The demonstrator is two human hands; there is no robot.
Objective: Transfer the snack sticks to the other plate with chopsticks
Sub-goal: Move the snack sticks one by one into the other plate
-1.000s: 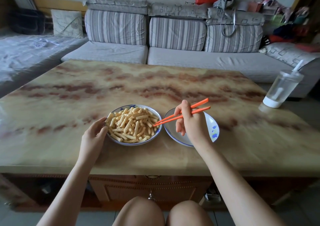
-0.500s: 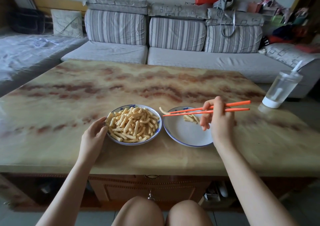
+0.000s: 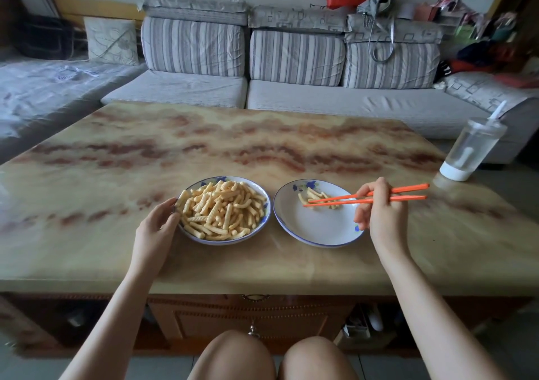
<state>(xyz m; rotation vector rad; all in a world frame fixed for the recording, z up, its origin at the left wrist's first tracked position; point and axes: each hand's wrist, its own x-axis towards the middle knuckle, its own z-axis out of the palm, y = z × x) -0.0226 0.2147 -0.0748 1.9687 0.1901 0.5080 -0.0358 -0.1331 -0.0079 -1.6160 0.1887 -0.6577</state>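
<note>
A blue-rimmed plate (image 3: 264, 224) piled with yellow ridged snack sticks (image 3: 223, 209) sits on the marble-patterned table (image 3: 262, 146). My left hand (image 3: 157, 228) rests against its left rim, fingers curled on the edge. To its right lies a second white plate (image 3: 315, 229) with a few snack sticks (image 3: 316, 197) in its far part. My right hand (image 3: 379, 213) grips orange chopsticks (image 3: 367, 197) over that plate, their tips down among those few sticks. Whether a stick is pinched between the tips I cannot tell.
A clear plastic cup with a straw (image 3: 472, 149) stands at the table's right edge. A grey striped sofa (image 3: 291, 88) runs behind the table. My knees (image 3: 271, 356) are below the front edge, by a wooden drawer (image 3: 250, 315).
My right hand carried the chopsticks from the full plate rightward over the second plate, then lowered their tips onto the few sticks there. The left hand stayed on the full plate's rim.
</note>
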